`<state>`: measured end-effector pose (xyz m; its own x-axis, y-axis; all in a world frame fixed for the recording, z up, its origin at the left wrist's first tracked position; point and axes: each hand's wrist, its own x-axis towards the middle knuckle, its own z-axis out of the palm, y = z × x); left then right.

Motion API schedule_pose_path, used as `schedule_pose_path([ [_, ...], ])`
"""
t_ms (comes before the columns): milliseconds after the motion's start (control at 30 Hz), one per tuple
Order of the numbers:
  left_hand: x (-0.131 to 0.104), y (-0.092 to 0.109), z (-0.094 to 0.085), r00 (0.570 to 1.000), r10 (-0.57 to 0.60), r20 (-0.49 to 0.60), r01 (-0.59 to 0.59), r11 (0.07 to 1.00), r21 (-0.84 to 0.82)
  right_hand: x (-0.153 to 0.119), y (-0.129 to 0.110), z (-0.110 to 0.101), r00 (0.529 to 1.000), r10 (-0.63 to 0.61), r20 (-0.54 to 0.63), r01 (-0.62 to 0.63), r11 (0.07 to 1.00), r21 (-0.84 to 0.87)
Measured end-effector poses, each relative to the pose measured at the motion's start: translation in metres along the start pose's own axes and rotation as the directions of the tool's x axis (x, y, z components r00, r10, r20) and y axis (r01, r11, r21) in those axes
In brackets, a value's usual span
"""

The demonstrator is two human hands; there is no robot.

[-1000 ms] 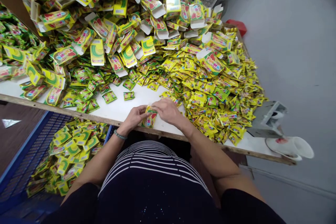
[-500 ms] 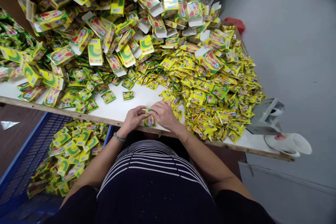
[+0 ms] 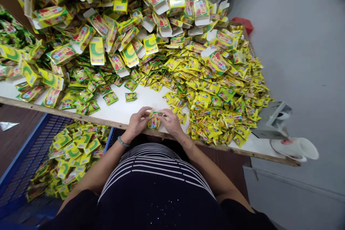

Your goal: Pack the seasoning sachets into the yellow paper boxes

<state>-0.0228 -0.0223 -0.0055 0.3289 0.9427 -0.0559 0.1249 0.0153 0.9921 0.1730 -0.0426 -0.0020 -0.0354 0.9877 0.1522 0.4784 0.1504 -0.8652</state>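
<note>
At the table's front edge, a small yellow and green carton [image 3: 154, 123] is between my two hands, its printed face upward. My left hand [image 3: 138, 121] grips its left side, fingers bent over the far end. From the right, my right hand [image 3: 171, 123] pinches the carton's far end, thumb and fingers close together. Fingers partly cover that end, so I cannot tell whether its flap is closed. A few yellow sachets [image 3: 180, 115] lie just beyond my right hand. One green sachet [image 3: 130, 96] lies alone beyond my left hand.
A heap of open cartons [image 3: 97, 51] covers the back of the white table [image 3: 118, 112]. Yellow sachets [image 3: 215, 97] are piled at right, beside a grey-white holder [image 3: 272, 118] and a white cup [image 3: 296, 147]. Below left, a blue crate [image 3: 32, 143] holds several cartons [image 3: 74, 151].
My right hand has drawn back slightly from over the carton's far end, and more of the printed face shows. My left hand stays at the carton's left side.
</note>
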Motion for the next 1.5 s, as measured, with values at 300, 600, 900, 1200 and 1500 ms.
schedule_pose_path([
  [300,0.003,0.008,0.002,0.999,-0.027,0.024,0.028,1.000,-0.012,0.011,-0.004,-0.010,0.999,-0.028,0.022,0.029,0.998,-0.062],
  [600,0.005,0.005,0.002,0.990,-0.139,0.012,0.139,0.968,-0.209,0.017,-0.023,-0.011,0.984,-0.144,0.108,0.155,0.983,-0.098],
  [900,0.003,0.005,0.002,0.993,-0.116,0.004,0.115,0.979,-0.167,0.047,-0.024,-0.028,0.946,0.148,0.290,-0.146,0.989,-0.027],
  [1200,0.001,-0.003,0.004,0.996,-0.094,-0.002,0.092,0.976,-0.196,0.014,-0.015,-0.018,0.932,-0.325,0.162,0.353,0.917,-0.186],
  [1500,0.003,-0.002,-0.002,0.996,-0.088,0.020,0.090,0.985,-0.147,0.001,-0.013,0.019,0.882,-0.471,-0.026,0.421,0.809,-0.410],
])
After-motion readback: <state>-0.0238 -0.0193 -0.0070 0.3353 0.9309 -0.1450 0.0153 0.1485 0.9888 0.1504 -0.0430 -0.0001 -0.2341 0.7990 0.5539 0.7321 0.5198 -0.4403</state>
